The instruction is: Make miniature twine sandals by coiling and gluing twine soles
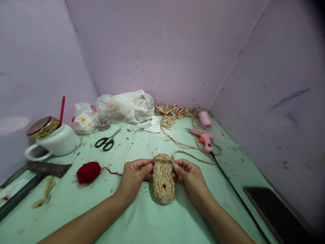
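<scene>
A small slipper of coiled straw rope (164, 179) is held upright between my two hands, with a red spot on its lower part. My left hand (138, 174) pinches its upper left edge, where a bit of red yarn shows at the fingertips. On the opposite edge, my right hand (186, 174) grips the slipper with thumb and fingers. A straw rope (193, 156) runs from near the right fingertips back across the table. Left of my left hand lies a ball of red yarn (88, 173), its strand leading toward that hand.
Black-handled scissors (108, 140), a white mug (61, 140) and a hammer (50, 168) lie to the left. A plastic bag (127, 106) and more straw pieces (175, 112) line the back. Right are a pink glue gun (205, 137), pink thread spool (204, 119) and phone (274, 210).
</scene>
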`<act>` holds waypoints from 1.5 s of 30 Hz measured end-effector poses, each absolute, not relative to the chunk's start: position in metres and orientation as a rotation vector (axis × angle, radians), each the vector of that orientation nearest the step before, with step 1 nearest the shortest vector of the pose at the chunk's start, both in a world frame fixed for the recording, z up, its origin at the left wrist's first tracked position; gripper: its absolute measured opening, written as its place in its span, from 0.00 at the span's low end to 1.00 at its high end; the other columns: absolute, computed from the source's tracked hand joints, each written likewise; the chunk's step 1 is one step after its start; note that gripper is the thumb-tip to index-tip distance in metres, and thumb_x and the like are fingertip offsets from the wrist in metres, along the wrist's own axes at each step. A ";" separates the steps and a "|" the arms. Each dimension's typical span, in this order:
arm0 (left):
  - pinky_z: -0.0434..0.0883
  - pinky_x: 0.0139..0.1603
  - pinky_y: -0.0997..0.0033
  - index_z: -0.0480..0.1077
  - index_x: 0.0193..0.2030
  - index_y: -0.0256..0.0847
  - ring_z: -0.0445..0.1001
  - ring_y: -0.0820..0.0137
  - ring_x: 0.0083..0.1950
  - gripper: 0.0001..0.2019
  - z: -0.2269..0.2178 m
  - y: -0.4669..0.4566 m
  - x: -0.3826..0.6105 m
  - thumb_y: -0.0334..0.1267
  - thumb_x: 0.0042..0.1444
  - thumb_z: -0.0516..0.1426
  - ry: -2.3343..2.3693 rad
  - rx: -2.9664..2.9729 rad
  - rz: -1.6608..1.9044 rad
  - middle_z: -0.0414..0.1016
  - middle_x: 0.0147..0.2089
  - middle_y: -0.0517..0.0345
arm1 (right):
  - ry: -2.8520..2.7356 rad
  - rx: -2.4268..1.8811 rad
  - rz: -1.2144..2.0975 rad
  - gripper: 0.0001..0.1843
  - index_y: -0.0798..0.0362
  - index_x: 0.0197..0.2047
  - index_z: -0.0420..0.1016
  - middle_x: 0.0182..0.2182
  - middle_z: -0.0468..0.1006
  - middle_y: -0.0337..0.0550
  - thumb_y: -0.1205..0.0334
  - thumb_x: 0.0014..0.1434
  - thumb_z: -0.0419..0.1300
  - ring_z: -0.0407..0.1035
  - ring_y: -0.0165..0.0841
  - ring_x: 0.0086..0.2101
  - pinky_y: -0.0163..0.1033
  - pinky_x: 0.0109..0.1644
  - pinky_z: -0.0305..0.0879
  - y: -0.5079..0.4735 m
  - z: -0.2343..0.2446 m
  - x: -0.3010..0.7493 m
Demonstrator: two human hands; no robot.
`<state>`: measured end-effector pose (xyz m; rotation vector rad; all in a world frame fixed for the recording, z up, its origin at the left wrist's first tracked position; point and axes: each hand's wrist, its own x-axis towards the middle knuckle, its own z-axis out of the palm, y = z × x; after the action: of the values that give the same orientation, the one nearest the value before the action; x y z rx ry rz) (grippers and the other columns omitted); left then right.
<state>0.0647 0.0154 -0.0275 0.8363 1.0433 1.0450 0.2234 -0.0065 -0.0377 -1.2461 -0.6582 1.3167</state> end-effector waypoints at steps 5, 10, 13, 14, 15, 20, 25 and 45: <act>0.72 0.26 0.72 0.77 0.29 0.33 0.72 0.71 0.23 0.10 -0.023 0.015 0.065 0.35 0.36 0.64 1.114 0.889 1.086 0.77 0.23 0.57 | -0.677 -1.217 1.347 0.19 0.57 0.22 0.70 0.12 0.66 0.32 0.54 0.32 0.72 0.57 0.22 0.15 0.28 0.18 0.55 -0.009 -0.034 0.226; 0.70 0.23 0.75 0.76 0.26 0.36 0.71 0.72 0.23 0.08 -0.005 0.005 0.068 0.33 0.34 0.63 1.092 0.945 1.168 0.77 0.23 0.58 | -0.669 -1.114 1.453 0.18 0.56 0.22 0.68 0.12 0.58 0.28 0.55 0.34 0.72 0.48 0.19 0.15 0.25 0.16 0.45 -0.014 -0.030 0.228; 0.69 0.25 0.77 0.75 0.22 0.36 0.71 0.74 0.23 0.05 0.001 -0.002 0.073 0.29 0.32 0.62 0.987 0.946 1.189 0.75 0.21 0.60 | -0.616 -1.030 1.529 0.16 0.56 0.23 0.70 0.14 0.63 0.31 0.57 0.36 0.72 0.54 0.20 0.16 0.25 0.19 0.51 -0.015 -0.033 0.228; 0.69 0.26 0.77 0.74 0.21 0.36 0.70 0.75 0.23 0.05 0.002 -0.004 0.074 0.29 0.32 0.62 0.956 0.934 1.181 0.75 0.20 0.60 | -0.608 -1.023 1.539 0.16 0.56 0.23 0.70 0.14 0.65 0.32 0.58 0.37 0.72 0.55 0.20 0.17 0.25 0.20 0.53 -0.015 -0.034 0.228; 0.69 0.26 0.78 0.74 0.21 0.36 0.70 0.76 0.23 0.04 0.001 -0.004 0.075 0.28 0.32 0.62 0.933 0.918 1.177 0.74 0.20 0.61 | -0.601 -1.023 1.539 0.15 0.56 0.23 0.71 0.15 0.66 0.32 0.58 0.37 0.72 0.56 0.20 0.17 0.25 0.20 0.54 -0.015 -0.036 0.228; 0.66 0.23 0.79 0.73 0.22 0.35 0.67 0.78 0.21 0.04 -0.009 0.003 0.073 0.29 0.34 0.61 0.934 0.868 1.206 0.73 0.19 0.62 | -0.584 -1.072 1.514 0.16 0.56 0.24 0.72 0.14 0.67 0.33 0.58 0.36 0.72 0.57 0.20 0.16 0.24 0.19 0.54 -0.015 -0.039 0.225; 0.65 0.22 0.78 0.71 0.23 0.34 0.66 0.77 0.20 0.05 -0.017 0.013 0.070 0.31 0.35 0.60 0.986 0.876 1.205 0.71 0.18 0.62 | -0.576 -1.140 1.442 0.16 0.56 0.22 0.71 0.13 0.67 0.33 0.57 0.35 0.72 0.58 0.21 0.15 0.25 0.18 0.55 -0.016 -0.039 0.219; 0.69 0.23 0.75 0.74 0.24 0.36 0.70 0.73 0.20 0.03 -0.013 0.024 0.061 0.33 0.38 0.60 1.058 1.129 1.048 0.73 0.18 0.59 | -0.512 -1.197 1.397 0.19 0.56 0.23 0.68 0.11 0.67 0.32 0.57 0.32 0.71 0.58 0.22 0.13 0.27 0.17 0.56 -0.013 -0.031 0.219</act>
<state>0.0605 0.0245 -0.0127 1.1290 1.0579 1.0477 0.2189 -0.0135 -0.0314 -1.1967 -0.5119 1.3967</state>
